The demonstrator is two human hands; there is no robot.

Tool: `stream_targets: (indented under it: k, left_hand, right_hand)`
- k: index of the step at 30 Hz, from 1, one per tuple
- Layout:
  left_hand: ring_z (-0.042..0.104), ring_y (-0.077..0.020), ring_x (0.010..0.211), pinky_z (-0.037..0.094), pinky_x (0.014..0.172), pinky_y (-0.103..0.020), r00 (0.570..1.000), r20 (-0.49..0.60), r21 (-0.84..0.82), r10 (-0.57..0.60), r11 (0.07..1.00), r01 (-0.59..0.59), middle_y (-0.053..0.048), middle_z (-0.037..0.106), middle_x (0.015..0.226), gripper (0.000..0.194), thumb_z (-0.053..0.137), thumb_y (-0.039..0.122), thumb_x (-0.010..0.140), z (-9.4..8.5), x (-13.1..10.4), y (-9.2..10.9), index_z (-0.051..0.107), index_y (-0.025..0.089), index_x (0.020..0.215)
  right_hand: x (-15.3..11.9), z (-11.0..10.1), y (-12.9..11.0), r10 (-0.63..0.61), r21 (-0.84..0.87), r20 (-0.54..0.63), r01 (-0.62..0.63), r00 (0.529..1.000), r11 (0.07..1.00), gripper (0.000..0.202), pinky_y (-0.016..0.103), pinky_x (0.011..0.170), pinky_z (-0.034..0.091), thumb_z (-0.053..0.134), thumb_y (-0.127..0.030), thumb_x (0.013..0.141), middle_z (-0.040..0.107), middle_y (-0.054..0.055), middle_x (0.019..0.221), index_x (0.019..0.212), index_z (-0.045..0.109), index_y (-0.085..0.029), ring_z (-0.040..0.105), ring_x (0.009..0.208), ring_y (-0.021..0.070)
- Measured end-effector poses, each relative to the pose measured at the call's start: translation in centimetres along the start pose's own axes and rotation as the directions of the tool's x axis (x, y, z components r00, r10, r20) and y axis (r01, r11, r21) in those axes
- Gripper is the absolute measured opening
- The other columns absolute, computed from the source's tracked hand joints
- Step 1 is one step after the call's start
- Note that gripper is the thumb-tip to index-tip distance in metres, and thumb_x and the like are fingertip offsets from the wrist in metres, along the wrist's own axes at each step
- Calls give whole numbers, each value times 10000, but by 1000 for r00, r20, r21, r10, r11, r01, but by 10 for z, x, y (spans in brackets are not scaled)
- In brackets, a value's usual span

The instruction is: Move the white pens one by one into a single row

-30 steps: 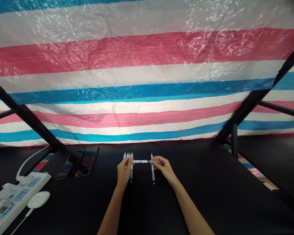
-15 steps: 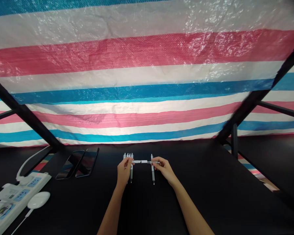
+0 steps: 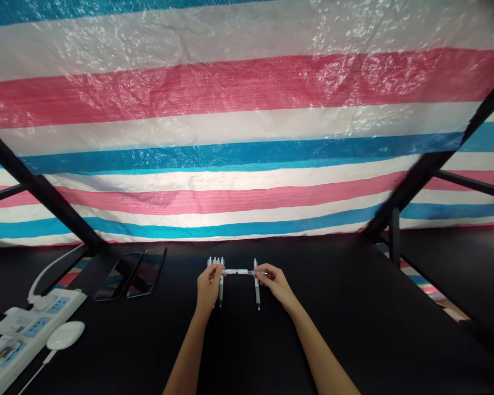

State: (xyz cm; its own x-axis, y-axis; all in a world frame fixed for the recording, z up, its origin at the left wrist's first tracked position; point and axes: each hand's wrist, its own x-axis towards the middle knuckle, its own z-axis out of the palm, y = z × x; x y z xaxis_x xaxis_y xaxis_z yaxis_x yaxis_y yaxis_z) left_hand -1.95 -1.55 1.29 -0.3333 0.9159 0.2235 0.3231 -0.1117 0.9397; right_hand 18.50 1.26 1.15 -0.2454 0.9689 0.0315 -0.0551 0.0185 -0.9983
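A white pen [image 3: 236, 271] is held crosswise above the black table [image 3: 354, 329], gripped at both ends. My left hand [image 3: 209, 286] pinches its left end and my right hand [image 3: 274, 281] pinches its right end. Under my left hand several white pens [image 3: 215, 262] lie side by side, pointing toward me. One more white pen [image 3: 257, 288] lies alone on the table just left of my right hand.
Two dark phones [image 3: 132, 273] lie at the left. A white power strip [image 3: 28, 323] and a white oval device [image 3: 65, 335] with a cable sit at the far left. A striped red, white and blue tarp [image 3: 247, 137] hangs behind, with black frame bars [image 3: 420, 175] crossing it.
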Motion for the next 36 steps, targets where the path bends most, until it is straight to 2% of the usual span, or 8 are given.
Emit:
stream_targets:
  k: [8, 12, 19, 36]
  left_hand:
    - [535, -135, 544, 421, 535, -226, 1000, 4, 32, 19, 999, -19, -17, 623, 592, 382, 483, 493, 791, -1, 1, 1, 641, 154, 713]
    - [569, -152, 568, 445, 556, -240, 1000, 1, 17, 10, 1000, -10, -26, 646, 614, 380, 505, 505, 769, -1, 1, 2, 655, 158, 727]
    - [548, -142, 546, 436, 538, -237, 1000, 19, -3, 21, 1000, -21, -27, 646, 611, 374, 509, 495, 771, 1, 0, 4, 655, 153, 735]
    - [535, -134, 542, 429, 535, -230, 998, 28, 19, 48, 999, -49, -21, 638, 610, 357, 503, 474, 785, -1, 0, 3, 657, 155, 739]
  right_hand:
    - [-3, 0, -4, -10, -16, 39, 10, 999, 1000, 325, 264, 576, 433, 690, -462, 670, 641, 24, 700, 822, 669, -175, 565, 624, 150]
    - [-1, -1, -1, -31, -34, 14, 31, 999, 999, 336, 262, 558, 432, 684, -479, 678, 635, 27, 714, 831, 673, -180, 551, 604, 143]
    - [1, -2, 3, -22, -18, -10, 22, 1000, 1000, 326, 252, 530, 412, 691, -465, 669, 594, 4, 628, 820, 670, -177, 513, 545, 124]
    - [-1, -2, -1, -33, -11, 3, 33, 999, 999, 294, 255, 557, 426, 686, -440, 683, 610, 11, 666, 824, 669, -183, 536, 585, 133]
